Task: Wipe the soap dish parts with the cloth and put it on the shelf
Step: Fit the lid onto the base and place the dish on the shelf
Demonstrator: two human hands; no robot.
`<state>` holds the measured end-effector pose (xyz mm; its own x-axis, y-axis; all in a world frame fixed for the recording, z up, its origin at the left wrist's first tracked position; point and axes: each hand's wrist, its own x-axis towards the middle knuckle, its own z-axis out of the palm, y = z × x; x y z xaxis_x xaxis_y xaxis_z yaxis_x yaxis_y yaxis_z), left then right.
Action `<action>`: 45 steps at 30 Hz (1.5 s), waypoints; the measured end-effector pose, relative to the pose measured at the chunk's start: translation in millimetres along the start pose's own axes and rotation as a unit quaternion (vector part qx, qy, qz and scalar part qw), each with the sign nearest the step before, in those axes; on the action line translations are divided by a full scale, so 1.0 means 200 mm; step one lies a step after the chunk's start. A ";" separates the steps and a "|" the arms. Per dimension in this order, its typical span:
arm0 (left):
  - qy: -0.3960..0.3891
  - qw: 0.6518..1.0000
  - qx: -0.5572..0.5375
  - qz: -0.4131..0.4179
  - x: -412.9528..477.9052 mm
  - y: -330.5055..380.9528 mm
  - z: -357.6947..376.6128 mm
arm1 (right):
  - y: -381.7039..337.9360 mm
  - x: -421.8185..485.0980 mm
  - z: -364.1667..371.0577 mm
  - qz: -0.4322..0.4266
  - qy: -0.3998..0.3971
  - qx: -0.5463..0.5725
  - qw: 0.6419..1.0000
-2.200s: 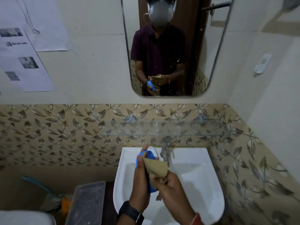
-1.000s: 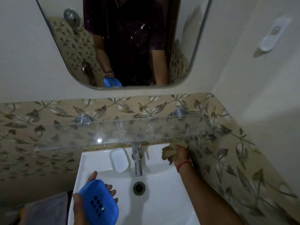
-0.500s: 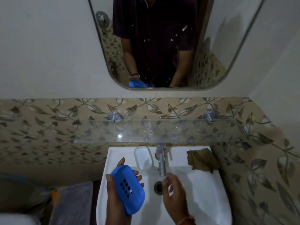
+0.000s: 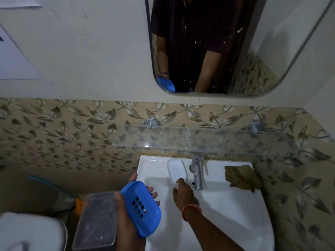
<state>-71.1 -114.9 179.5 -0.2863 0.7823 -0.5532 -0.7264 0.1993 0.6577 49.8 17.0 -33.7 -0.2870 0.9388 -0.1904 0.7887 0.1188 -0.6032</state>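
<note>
Two parts, neither shelved yet — I see left hand [image 4: 126, 216] gripping the blue perforated plastic tray [image 4: 140, 208], right hand [image 4: 183, 193] loose-fingered, white oval plastic base [image 4: 176, 170] just ahead — brown cloth [image 4: 242, 176] lies right of them.

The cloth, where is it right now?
In the head view, the cloth lies on the sink's back right corner, right of the tap, below the glass shelf.
</note>
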 end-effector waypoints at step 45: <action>-0.147 0.926 0.256 0.237 -0.22 -0.54 0.20 | -0.27 -1.03 -1.02 -0.150 0.074 0.300 0.939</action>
<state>45.1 -147.8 152.3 -0.2600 0.9652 -0.0275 -0.1504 -0.0124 0.9886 177.8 -116.9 195.2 -0.3343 0.9318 0.1412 0.2237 0.2240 -0.9486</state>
